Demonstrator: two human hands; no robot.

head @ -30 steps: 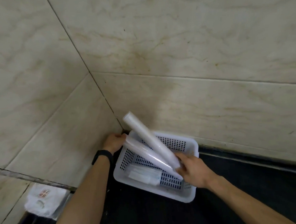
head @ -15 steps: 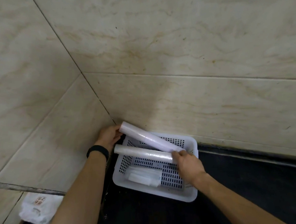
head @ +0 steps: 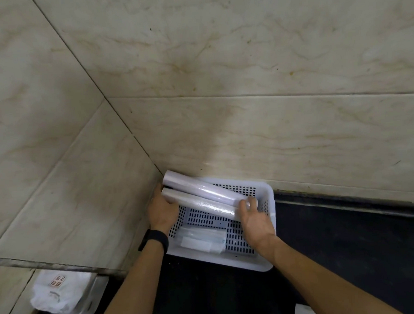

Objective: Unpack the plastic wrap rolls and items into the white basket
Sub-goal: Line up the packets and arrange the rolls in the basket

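- White basket (head: 269, 228) low in the centre of the frame, tucked into the corner of the tiled wall (head: 245, 82) on a dark counter (head: 350, 257).
- Two plastic wrap rolls (head: 203, 197) side by side, slanting from upper left to lower right across the basket, left ends poking over its far-left rim.
- Left hand (head: 162, 212) cupped loosely against the left ends of the rolls, fingers curved, not wrapped round.
- Right hand (head: 254, 216) curled round the right ends of the rolls, fingers half closed on them.
- Flat clear packet (head: 200, 241) already lying on the basket floor, at the near side.
- Probably close to finished: rolls only need settling and letting go.
- White plastic bag (head: 59, 294) at lower left; contents impossible to tell, so further items may remain.
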